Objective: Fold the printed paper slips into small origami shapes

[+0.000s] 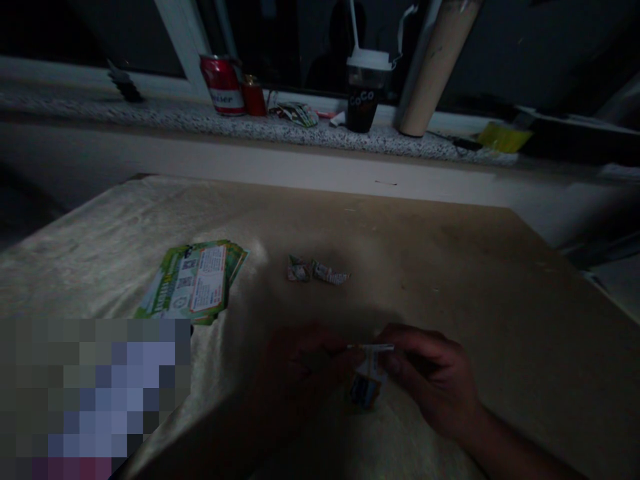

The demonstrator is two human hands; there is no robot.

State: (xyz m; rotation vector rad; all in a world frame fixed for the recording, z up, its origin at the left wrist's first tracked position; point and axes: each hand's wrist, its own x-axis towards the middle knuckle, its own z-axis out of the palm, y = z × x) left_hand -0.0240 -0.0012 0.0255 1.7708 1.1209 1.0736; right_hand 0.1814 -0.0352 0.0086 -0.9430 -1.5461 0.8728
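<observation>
A small folded piece of printed paper [371, 360] is pinched between my two hands, its pale top edge nearly level and a darker blue-and-orange part hanging below. My left hand [313, 360], deep in shadow, grips its left side with thumb and fingers. On the other side, my right hand [435, 377] has thumb and forefinger closed on the paper's right edge. Beyond the hands lie two small folded printed papers, a squarish one [299, 269] and a longer one [331, 273]. To the left is a fanned stack of green printed leaflets [190, 283].
The table has a pale cloth [125, 220] on its left part. Behind it, a speckled stone sill [300, 137] carries a red can [223, 87], a smaller red container [254, 97], a lidded drink cup [363, 97], a cardboard tube [437, 70] and crumpled wrappers [299, 114]. Blurred blocks hide the lower left.
</observation>
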